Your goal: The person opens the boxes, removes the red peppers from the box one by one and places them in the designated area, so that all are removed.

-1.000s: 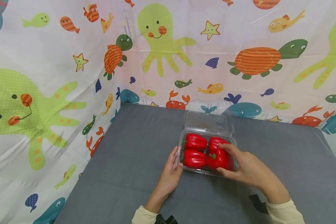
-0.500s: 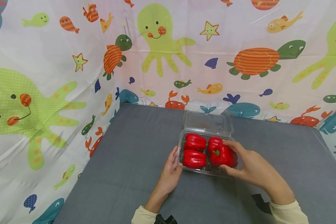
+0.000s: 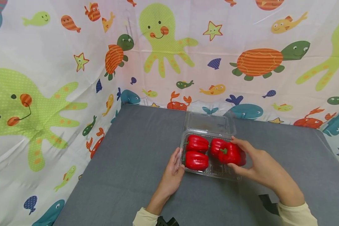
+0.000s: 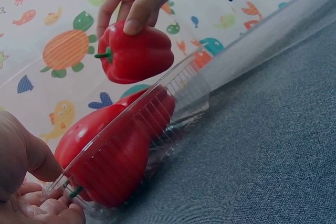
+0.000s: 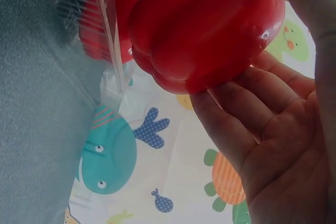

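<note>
My right hand [image 3: 261, 166] grips a red bell pepper [image 3: 230, 153] between thumb and fingers. In the left wrist view this pepper [image 4: 135, 53] is raised above the rim of the clear plastic clamshell box [image 3: 214, 172], its green stem pointing sideways. My left hand [image 3: 170, 175] pinches the box's left wall, thumb at the rim. Inside, two red peppers lie on the left, a rear one [image 3: 197, 143] and a front one [image 3: 196, 160]. A third pepper [image 3: 216, 147] sits at the back right, partly hidden behind the held one. The right wrist view shows the held pepper [image 5: 205, 30] close up.
The clear hinged lid [image 3: 210, 123] lies folded back behind the box. A grey cloth [image 3: 130, 157] covers the table. Curtains [image 3: 186, 62] printed with sea animals hang at the back and left. A dark patch [image 3: 269, 204] lies beside the right sleeve.
My right hand has lifted the pepper from the box's front right and shifted right with it, baring that part of the box floor. My left hand stays at the left wall.
</note>
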`<state>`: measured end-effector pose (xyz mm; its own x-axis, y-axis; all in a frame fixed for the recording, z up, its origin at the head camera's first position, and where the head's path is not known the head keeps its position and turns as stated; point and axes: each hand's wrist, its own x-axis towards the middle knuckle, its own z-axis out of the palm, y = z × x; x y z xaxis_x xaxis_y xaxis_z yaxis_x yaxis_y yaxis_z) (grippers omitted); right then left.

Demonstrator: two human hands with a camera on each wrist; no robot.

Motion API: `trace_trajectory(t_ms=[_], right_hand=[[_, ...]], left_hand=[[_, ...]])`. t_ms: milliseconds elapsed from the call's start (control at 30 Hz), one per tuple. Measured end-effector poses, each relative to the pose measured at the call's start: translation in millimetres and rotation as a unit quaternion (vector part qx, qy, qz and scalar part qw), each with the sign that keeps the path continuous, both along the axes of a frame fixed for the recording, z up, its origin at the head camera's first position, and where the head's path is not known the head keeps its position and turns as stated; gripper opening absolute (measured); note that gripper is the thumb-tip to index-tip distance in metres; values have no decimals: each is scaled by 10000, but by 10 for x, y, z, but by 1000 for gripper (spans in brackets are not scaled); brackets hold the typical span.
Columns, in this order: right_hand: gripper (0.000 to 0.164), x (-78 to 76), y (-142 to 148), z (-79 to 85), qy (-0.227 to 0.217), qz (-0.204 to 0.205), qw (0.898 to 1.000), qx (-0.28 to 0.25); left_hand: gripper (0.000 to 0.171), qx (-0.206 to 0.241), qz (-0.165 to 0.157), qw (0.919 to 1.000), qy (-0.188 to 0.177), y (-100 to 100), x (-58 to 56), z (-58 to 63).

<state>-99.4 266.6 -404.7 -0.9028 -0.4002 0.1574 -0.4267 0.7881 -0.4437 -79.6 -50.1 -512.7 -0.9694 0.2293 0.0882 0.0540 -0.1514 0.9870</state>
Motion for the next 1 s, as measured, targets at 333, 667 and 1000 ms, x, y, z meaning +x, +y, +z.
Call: trace_trajectory(t_ms=[333, 667, 1000], right_hand=[[95, -10, 85, 36, 195, -163, 9996, 85], [97, -33, 183, 55, 302, -239, 9992, 117], [99, -47, 258, 52, 389, -332, 9987, 63]], left_hand=[[71, -83, 0, 10000, -8, -7, -3, 7], [71, -4, -6, 10000, -3, -3, 1, -2], [70, -73, 20, 10000, -14, 2, -3, 1]])
